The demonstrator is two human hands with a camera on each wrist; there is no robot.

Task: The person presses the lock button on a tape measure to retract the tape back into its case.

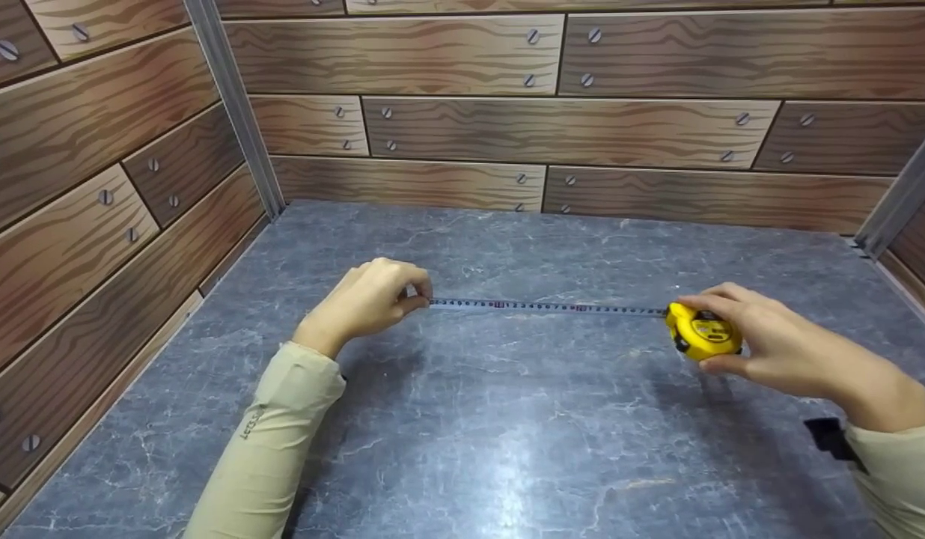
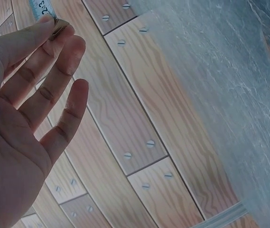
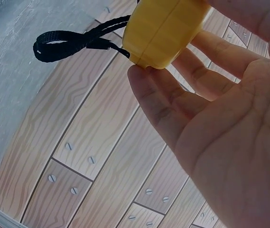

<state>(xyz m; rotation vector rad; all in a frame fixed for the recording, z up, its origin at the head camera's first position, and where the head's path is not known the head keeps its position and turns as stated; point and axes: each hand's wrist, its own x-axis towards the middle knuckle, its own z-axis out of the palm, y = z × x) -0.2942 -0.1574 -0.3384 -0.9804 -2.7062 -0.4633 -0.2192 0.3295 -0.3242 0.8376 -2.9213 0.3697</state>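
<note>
A yellow tape measure (image 1: 703,332) with black parts is gripped by my right hand (image 1: 795,344), thumb on one side and fingers on the other. Its blade (image 1: 541,306) stretches leftward, straight and roughly level, with printed numbers along it. At the far end, my left hand (image 1: 369,303) pinches the tip between thumb and forefinger. In the left wrist view the metal end hook (image 2: 59,28) shows at those fingertips, while the other fingers are loosely bent. A black wrist strap (image 3: 78,42) hangs from the yellow case in the right wrist view.
Below the hands lies a blue-grey marbled tabletop (image 1: 470,419). Wood-plank patterned walls (image 1: 462,127) enclose it at the back and sides. Metal posts (image 1: 242,112) stand at the rear corners.
</note>
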